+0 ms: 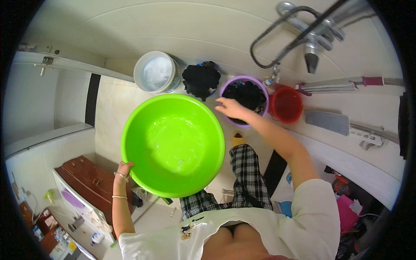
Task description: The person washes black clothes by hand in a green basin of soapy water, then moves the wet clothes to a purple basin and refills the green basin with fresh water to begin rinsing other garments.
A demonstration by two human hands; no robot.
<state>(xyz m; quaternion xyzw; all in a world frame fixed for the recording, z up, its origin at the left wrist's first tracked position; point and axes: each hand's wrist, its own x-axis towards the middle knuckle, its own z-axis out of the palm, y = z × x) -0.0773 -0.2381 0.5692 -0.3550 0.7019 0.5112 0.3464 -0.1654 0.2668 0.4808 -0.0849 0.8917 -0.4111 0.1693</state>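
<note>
Green basin point(173, 145): left hand point(125, 168) grips rim at 1 side, fingers closed; right hand point(229, 107) hangs near purple tub point(244, 78), fingers loosely open, holding nothing.

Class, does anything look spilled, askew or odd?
No spill or damage shows; the green basin in the left hand seems sound. One untidy spot: the black cloth heap between the white bucket and purple basin is bunched unevenly, mostly hiding whatever lies beneath.

Home bathroom: wall tap point(312, 40), mop point(327, 122), red bucket point(286, 92).
</note>
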